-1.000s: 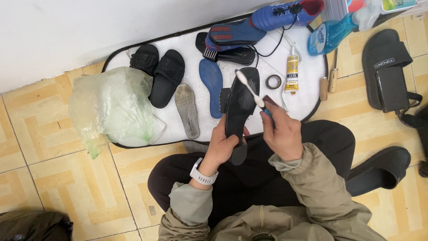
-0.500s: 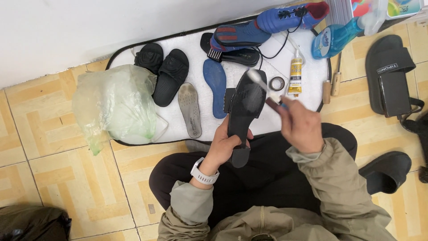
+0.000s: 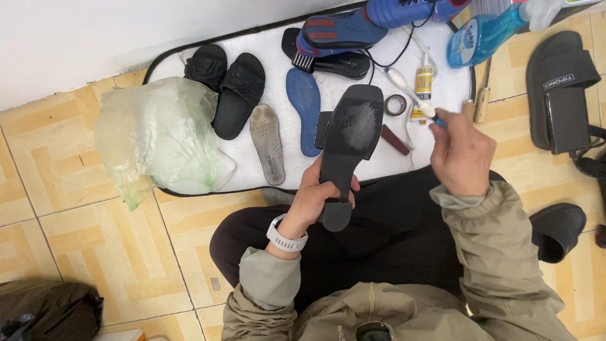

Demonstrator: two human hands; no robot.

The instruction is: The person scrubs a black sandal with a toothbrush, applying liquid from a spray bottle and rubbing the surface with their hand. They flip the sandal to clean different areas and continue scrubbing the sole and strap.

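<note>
The left hand [image 3: 320,197], with a white watch [image 3: 285,235] at the wrist, is closed around the narrow waist of a black shoe sole [image 3: 348,146], fingers wrapped over its near edge. The sole is held underside up and tilted away from the body, its heel end low over the lap and its broad toe end pointing far, with a pale smear on the forepart. Right of it, the right hand [image 3: 462,155] is clamped on a toothbrush [image 3: 409,93]; the brush runs up and to the left from the fist, its head apart from the sole, just past the sole's far right corner.

Beyond both hands lies a white mat with a dark rim [image 3: 189,191]. Left of the left hand, a clear plastic bag [image 3: 158,136] sits on the mat with a pale green bundle inside; what the bundle is cannot be told. Farther left and away are 2 black slides [image 3: 228,85], then a grey insole [image 3: 267,143] and a blue insole [image 3: 305,107]. Just past the right hand stand a small glue bottle [image 3: 423,81] and a tape roll [image 3: 396,105]. Farthest off are a blue shoe [image 3: 346,28] and a blue spray bottle [image 3: 485,35].
</note>
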